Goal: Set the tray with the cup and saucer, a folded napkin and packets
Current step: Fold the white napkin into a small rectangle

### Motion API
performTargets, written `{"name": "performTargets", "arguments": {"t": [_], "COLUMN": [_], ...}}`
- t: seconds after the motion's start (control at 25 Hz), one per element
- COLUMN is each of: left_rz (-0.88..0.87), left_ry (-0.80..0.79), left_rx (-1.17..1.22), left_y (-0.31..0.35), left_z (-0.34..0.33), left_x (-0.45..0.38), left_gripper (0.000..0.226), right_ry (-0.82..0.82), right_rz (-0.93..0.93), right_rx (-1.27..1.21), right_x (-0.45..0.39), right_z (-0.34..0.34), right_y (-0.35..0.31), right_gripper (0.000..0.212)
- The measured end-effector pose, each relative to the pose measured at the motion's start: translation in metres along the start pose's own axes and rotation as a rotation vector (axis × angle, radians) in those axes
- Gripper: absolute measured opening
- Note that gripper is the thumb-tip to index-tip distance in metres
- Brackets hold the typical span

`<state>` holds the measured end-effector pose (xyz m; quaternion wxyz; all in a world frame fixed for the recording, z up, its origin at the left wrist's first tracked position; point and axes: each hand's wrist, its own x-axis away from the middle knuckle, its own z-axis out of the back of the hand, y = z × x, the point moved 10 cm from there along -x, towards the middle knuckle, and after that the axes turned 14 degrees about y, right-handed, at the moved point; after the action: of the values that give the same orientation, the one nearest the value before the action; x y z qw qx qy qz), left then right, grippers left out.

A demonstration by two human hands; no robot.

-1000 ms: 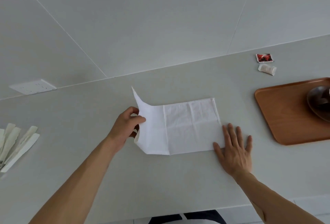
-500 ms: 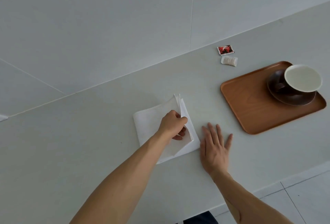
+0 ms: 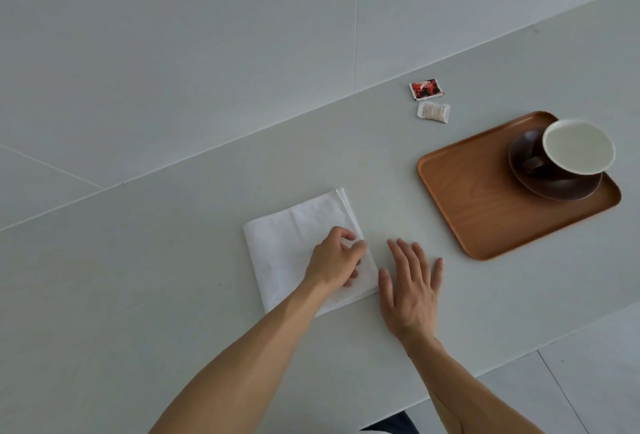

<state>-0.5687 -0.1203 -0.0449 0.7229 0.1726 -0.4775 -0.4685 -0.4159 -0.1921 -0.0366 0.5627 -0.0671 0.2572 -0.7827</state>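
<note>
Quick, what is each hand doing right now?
Left hand: fingers curled, pressing on the folded napkin.
Right hand: open, flat on the counter, holding nothing.

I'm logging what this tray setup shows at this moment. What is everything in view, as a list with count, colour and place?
napkin: one, white, folded, flat on the counter, left of the tray
tray: one, brown wood, on the counter at right
saucer: one, dark brown, on the tray's far right part
cup: one, white inside, dark outside, on the saucer
red packet: one, red and white, on the counter beyond the tray
white packet: one, white, just nearer than the red packet
counter: one, pale grey
left hand: one, fingers curled, on the napkin's right part
right hand: one, flat on the counter, beside the napkin's right edge
</note>
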Motion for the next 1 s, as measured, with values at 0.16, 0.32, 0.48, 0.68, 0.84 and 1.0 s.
{"name": "performTargets", "arguments": {"t": [0.16,0.32,0.48,0.68,0.84,1.0], "left_rz": [-0.465,-0.549,-0.499,-0.427,-0.417,-0.436], "left_ry": [0.406,0.578,0.517,0.523,0.501,0.459], "left_rx": [-0.345,-0.708,-0.763,-0.79,-0.828,-0.886], "left_y": [-0.009,-0.043,-0.058,-0.075,-0.076,-0.069], "left_z": [0.082,0.114,0.096,0.083,0.081,0.086], "left_x": [0.021,0.028,0.012,-0.007,-0.01,-0.004], "left_gripper": [0.017,0.047,0.063,0.067,0.071,0.07], "right_ry": [-0.006,-0.029,-0.255,-0.251,-0.273,-0.295], "right_rz": [0.004,0.259,0.566,0.515,0.481,0.516], "right_rx": [0.046,0.084,0.213,0.277,0.296,0.305], "right_x": [0.001,-0.015,-0.018,-0.017,-0.019,-0.016], "right_z": [0.004,-0.017,-0.075,-0.087,-0.092,-0.083], "right_y": [-0.001,-0.08,-0.135,-0.102,-0.104,-0.1], "right_gripper": [0.064,0.06,0.062,0.064,0.066,0.07]}}
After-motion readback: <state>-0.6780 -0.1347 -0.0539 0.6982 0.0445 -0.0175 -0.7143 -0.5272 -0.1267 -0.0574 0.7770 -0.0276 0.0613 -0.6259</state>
